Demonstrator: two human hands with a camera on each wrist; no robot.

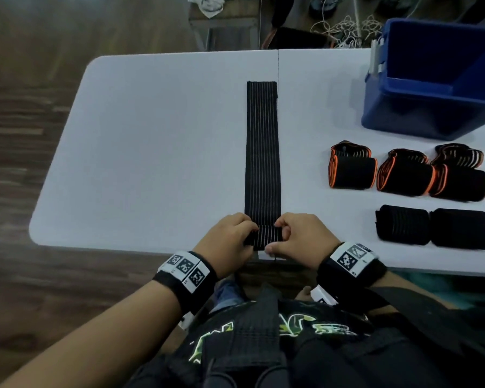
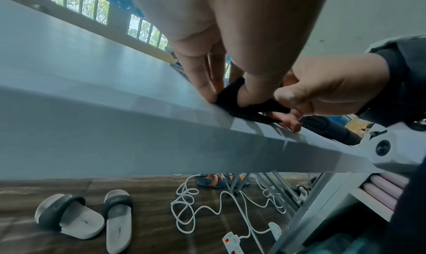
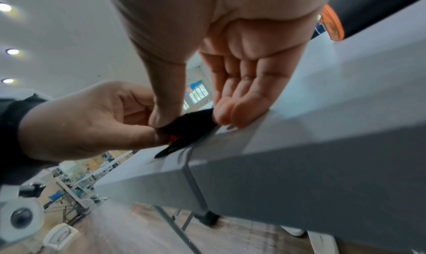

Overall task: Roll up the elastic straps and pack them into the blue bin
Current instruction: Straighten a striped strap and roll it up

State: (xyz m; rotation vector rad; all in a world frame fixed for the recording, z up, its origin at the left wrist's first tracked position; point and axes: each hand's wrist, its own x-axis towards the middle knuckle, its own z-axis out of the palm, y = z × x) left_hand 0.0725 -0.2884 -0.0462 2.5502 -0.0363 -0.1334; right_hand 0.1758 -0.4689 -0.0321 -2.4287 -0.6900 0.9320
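A long black elastic strap (image 1: 262, 152) with thin pale stripes lies flat on the white table (image 1: 151, 152), running away from me. Its near end is turned over into a short fold (image 1: 265, 236) at the table's front edge. My left hand (image 1: 248, 236) pinches the fold's left side between thumb and fingers (image 2: 228, 93). My right hand (image 1: 280, 236) pinches its right side, thumb behind and fingers on top (image 3: 191, 119). The blue bin (image 1: 420, 113) stands at the back right, and what shows of its inside is bare.
Three rolled straps with orange edges (image 1: 350, 169) (image 1: 403, 175) (image 1: 459, 177) sit in a row in front of the bin. Two plain black rolls (image 1: 401, 225) (image 1: 462, 229) lie nearer me. Cables (image 2: 207, 208) and sandals (image 2: 69, 216) are on the floor under the table.
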